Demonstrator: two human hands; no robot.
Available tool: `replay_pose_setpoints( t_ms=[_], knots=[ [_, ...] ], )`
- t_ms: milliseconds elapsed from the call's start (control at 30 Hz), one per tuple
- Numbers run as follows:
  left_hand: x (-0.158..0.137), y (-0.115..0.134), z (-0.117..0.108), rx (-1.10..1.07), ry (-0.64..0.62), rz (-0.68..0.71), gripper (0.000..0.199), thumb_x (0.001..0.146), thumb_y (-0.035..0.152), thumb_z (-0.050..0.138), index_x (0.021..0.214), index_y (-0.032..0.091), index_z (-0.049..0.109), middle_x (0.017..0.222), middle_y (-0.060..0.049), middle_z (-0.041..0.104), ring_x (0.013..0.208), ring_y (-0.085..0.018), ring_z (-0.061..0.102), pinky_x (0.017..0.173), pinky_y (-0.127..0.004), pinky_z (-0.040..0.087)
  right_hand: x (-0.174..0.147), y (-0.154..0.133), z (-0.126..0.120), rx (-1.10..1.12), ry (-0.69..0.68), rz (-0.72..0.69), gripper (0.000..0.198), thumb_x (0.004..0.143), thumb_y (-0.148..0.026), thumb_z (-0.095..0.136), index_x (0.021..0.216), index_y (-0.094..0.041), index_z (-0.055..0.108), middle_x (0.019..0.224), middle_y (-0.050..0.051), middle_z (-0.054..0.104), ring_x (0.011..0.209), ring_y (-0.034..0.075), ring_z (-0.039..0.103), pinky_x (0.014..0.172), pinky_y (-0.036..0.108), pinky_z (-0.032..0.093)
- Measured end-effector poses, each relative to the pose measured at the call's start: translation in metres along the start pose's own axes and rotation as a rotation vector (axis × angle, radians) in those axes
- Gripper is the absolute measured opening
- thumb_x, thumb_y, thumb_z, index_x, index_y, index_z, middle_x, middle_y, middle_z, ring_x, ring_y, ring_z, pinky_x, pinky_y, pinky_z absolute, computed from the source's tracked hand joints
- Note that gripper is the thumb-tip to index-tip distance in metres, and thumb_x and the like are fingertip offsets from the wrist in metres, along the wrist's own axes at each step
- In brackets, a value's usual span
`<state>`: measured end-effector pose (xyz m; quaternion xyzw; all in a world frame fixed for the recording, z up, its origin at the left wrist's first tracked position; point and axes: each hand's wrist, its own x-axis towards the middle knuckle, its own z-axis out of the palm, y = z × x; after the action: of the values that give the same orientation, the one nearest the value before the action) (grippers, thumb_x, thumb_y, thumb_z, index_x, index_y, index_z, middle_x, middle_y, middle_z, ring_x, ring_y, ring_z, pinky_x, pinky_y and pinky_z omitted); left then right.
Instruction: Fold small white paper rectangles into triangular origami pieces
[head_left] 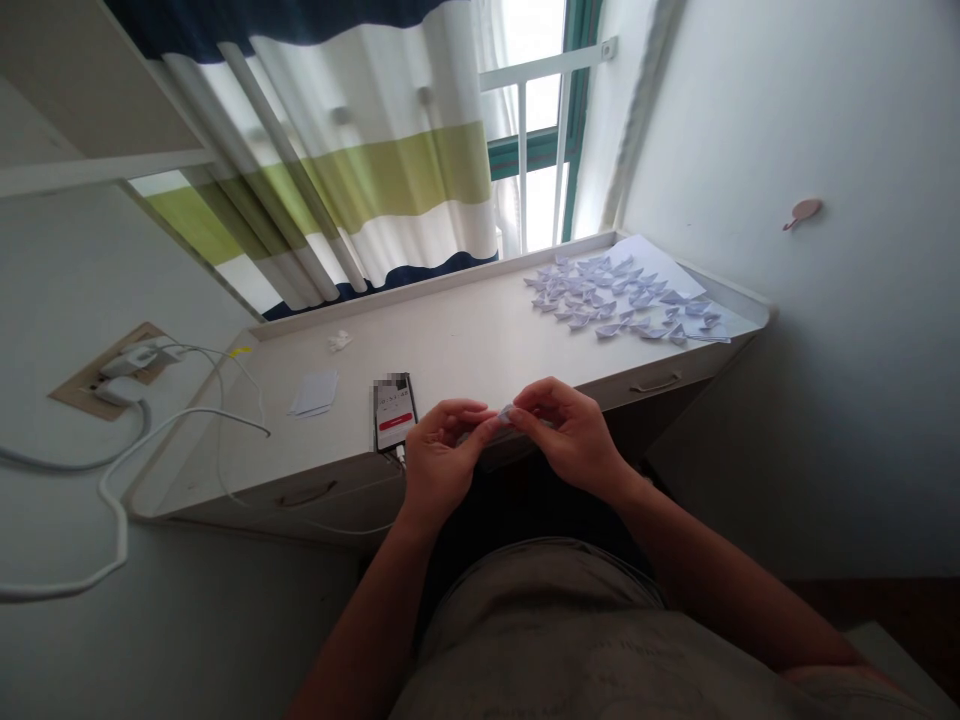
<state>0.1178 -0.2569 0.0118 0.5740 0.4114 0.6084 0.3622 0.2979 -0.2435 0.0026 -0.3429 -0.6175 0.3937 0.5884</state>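
Observation:
Between my fingertips, at the front edge of the white desk (450, 350), is a small folded piece of white paper (505, 413). My left hand (446, 450) pinches it from the left with thumb and fingers. From the right, my right hand (570, 430) grips it the same way, so both hands are closed on it. My fingers cover most of it, and its exact shape is hard to make out. Many small folded paper boats (592, 290) lie spread over the right end of the desk, partly on flat white sheets (652, 262).
A phone (394, 415) with a lit screen lies left of my hands, a white charging cable (401, 455) plugged in. Farther left are a stack of paper slips (313, 392) and a crumpled white scrap (339, 341). Cables run from a wall socket (112, 370). A striped curtain (337, 180) hangs behind.

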Motion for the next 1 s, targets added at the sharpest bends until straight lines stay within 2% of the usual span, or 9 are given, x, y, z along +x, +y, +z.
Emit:
replay_pose_setpoints(
  t_ms=[67, 167, 300, 433, 567, 667, 767, 900, 1000],
  knots=[
    [0.001, 0.000, 0.000, -0.044, -0.011, -0.061, 0.026, 0.075, 0.027, 0.098, 0.095, 0.021, 0.083, 0.082, -0.003, 0.085, 0.075, -0.017, 0.081, 0.072, -0.024, 0.065, 0.001, 0.000, 0.000, 0.034, 0.007, -0.001, 0.021, 0.091, -0.038, 0.085, 0.095, -0.023, 0.071, 0.083, 0.001, 0.078, 0.077, 0.018, 0.074, 0.072, 0.032, 0.059],
    [0.002, -0.003, 0.000, -0.108, -0.051, -0.145, 0.026, 0.075, 0.032, 0.098, 0.090, 0.019, 0.081, 0.080, -0.003, 0.083, 0.072, -0.015, 0.079, 0.072, -0.024, 0.065, 0.003, 0.000, 0.000, 0.038, -0.032, 0.022, 0.024, 0.091, -0.041, 0.084, 0.097, -0.023, 0.070, 0.081, 0.001, 0.076, 0.072, 0.017, 0.072, 0.070, 0.032, 0.058],
    [0.002, -0.007, -0.001, -0.117, -0.109, -0.178, 0.028, 0.077, 0.035, 0.095, 0.097, 0.020, 0.081, 0.086, -0.003, 0.083, 0.075, -0.016, 0.078, 0.069, -0.025, 0.064, 0.007, 0.003, -0.002, 0.057, -0.105, 0.074, 0.025, 0.091, -0.040, 0.082, 0.105, -0.022, 0.071, 0.076, 0.000, 0.076, 0.067, 0.016, 0.069, 0.065, 0.030, 0.054],
    [0.002, -0.006, -0.002, 0.111, -0.184, -0.107, 0.016, 0.084, 0.031, 0.089, 0.097, 0.022, 0.085, 0.090, -0.004, 0.085, 0.079, -0.018, 0.079, 0.074, -0.027, 0.063, 0.010, 0.006, -0.003, 0.056, -0.133, 0.119, 0.026, 0.089, -0.037, 0.084, 0.106, -0.022, 0.071, 0.071, -0.003, 0.073, 0.060, 0.014, 0.065, 0.059, 0.027, 0.050],
    [0.002, -0.007, -0.003, 0.181, -0.097, -0.067, 0.015, 0.086, 0.036, 0.089, 0.090, 0.022, 0.087, 0.085, -0.005, 0.085, 0.078, -0.021, 0.080, 0.074, -0.030, 0.064, 0.007, 0.007, -0.001, 0.120, -0.113, 0.113, 0.034, 0.089, -0.042, 0.087, 0.113, -0.023, 0.073, 0.086, 0.002, 0.079, 0.077, 0.018, 0.076, 0.073, 0.031, 0.061],
    [0.003, -0.007, -0.005, 0.125, -0.076, -0.099, 0.028, 0.083, 0.038, 0.092, 0.105, 0.021, 0.087, 0.089, -0.005, 0.086, 0.079, -0.021, 0.081, 0.074, -0.029, 0.065, 0.003, 0.009, 0.001, 0.117, -0.078, 0.073, 0.039, 0.087, -0.048, 0.089, 0.114, -0.023, 0.077, 0.094, 0.004, 0.082, 0.085, 0.020, 0.078, 0.081, 0.034, 0.064],
    [0.003, -0.003, -0.007, 0.118, -0.182, -0.096, 0.043, 0.086, 0.036, 0.089, 0.126, 0.023, 0.083, 0.095, -0.004, 0.087, 0.082, -0.021, 0.082, 0.079, -0.031, 0.067, 0.001, 0.011, 0.002, 0.068, -0.042, 0.023, 0.032, 0.092, -0.051, 0.085, 0.105, -0.022, 0.081, 0.092, 0.004, 0.082, 0.082, 0.020, 0.078, 0.078, 0.034, 0.064],
    [0.003, 0.003, -0.011, 0.229, -0.233, 0.009, 0.033, 0.094, 0.031, 0.081, 0.126, 0.026, 0.084, 0.102, -0.004, 0.088, 0.084, -0.022, 0.083, 0.083, -0.034, 0.068, 0.002, 0.013, 0.001, 0.055, -0.058, -0.015, 0.029, 0.093, -0.049, 0.085, 0.103, -0.023, 0.083, 0.097, 0.005, 0.084, 0.086, 0.021, 0.079, 0.080, 0.035, 0.065],
    [0.003, 0.007, -0.012, 0.337, -0.272, 0.099, 0.038, 0.093, 0.028, 0.082, 0.131, 0.027, 0.082, 0.112, -0.006, 0.087, 0.089, -0.023, 0.082, 0.086, -0.036, 0.067, 0.003, 0.014, 0.002, 0.106, -0.031, 0.031, 0.030, 0.087, -0.049, 0.090, 0.100, -0.023, 0.082, 0.092, 0.005, 0.084, 0.082, 0.021, 0.080, 0.078, 0.035, 0.067]
  ],
)
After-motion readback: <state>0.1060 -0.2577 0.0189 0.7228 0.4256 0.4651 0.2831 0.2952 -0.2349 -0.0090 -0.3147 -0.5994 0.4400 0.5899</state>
